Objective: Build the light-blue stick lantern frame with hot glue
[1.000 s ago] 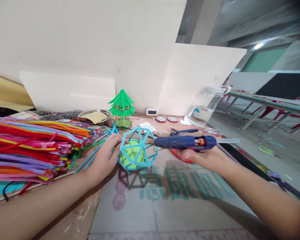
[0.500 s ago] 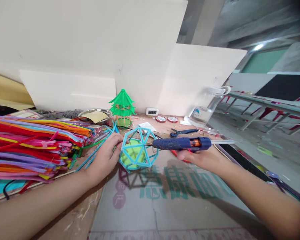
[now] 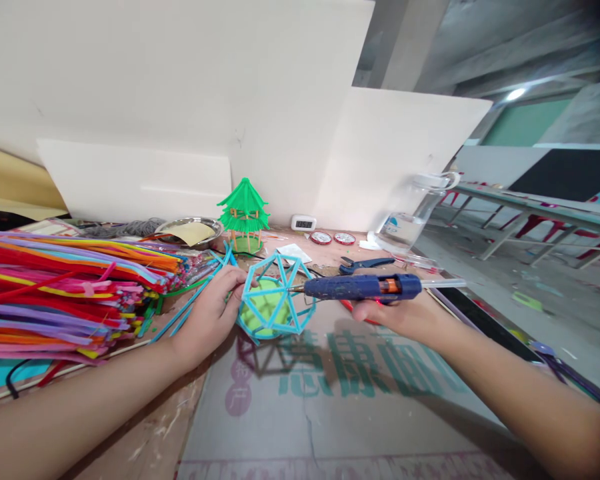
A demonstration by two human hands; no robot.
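Observation:
My left hand (image 3: 209, 315) grips the left side of a light-blue stick frame (image 3: 279, 297) shaped like a faceted ball, with a green disc inside it. The frame rests on a grey printed board (image 3: 340, 393). My right hand (image 3: 397, 313) is closed around the handle of a blue glue gun (image 3: 363, 287), held level. The gun's tip touches the right side of the frame at a joint.
A big pile of coloured pipe cleaners (image 3: 65, 287) lies at the left. Behind the frame stand a green stick pagoda (image 3: 244, 215), a metal dish (image 3: 190, 231), a small white clock (image 3: 303, 223), blue pliers (image 3: 365, 264) and a clear jug (image 3: 410, 213). White boards form the back wall.
The glue gun has moved left, so its tip now touches the frame. My left hand and the frame have stayed in place.

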